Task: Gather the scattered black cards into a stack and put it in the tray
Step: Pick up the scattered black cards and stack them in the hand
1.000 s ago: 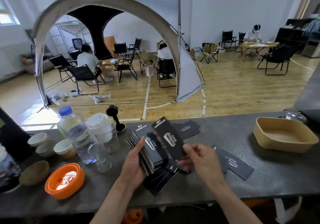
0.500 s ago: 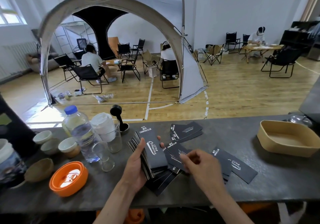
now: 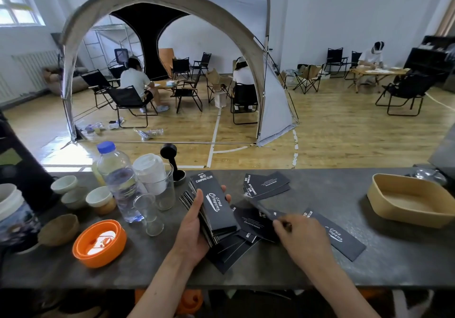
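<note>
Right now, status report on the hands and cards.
Left hand holds card stack. Right hand pinching a blurred card. Loose cards still scattered. Tray empty, path unobstructed.

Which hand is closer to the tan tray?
The right hand. It is picking up a card mid-counter, with the tray farther right. The left hand holds the card stack, farther away.

Indoor camping-themed hall, dome tent (image 3: 172,47), folding chairs (image 3: 128,101), wooden floor (image 3: 344,130)

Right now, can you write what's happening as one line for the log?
left hand: holds stack | right hand: lifting a card | loose cards: on counter | tray: empty
</note>
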